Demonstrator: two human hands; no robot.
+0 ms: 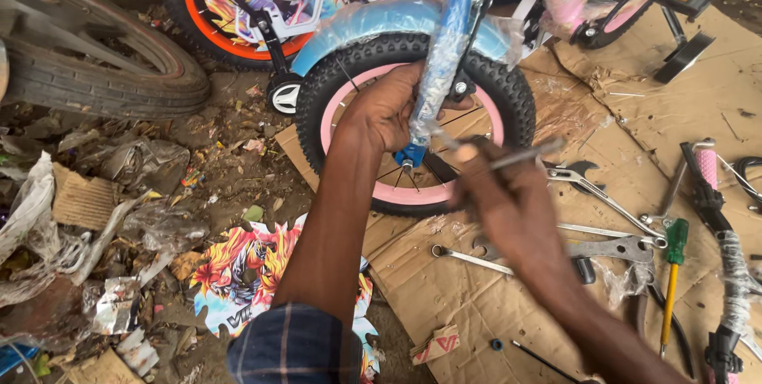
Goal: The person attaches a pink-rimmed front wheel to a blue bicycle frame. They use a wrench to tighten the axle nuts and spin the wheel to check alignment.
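The left hand [389, 110] is clamped on the plastic-wrapped blue fork leg [439, 58] of a child's bicycle, over the pink-rimmed front wheel [417, 118]. The right hand [508, 189], fingers closed on a spanner [524, 154], works beside the wheel axle [407, 163]; seating the tool squarely seems next. Right of the wheel, flattened cardboard [476, 297] holds wrenches and a green-handled screwdriver [673, 273]; left of it, littered dirt.

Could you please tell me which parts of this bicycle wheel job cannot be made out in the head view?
- Axle nut: hidden behind the blue fork and left hand.
- Tool in the right hand: motion-blurred, so its tip and type are unclear.
- Bicycle frame: cut off by the top edge.
- Rear of the pink wheel: covered by the mudguard.
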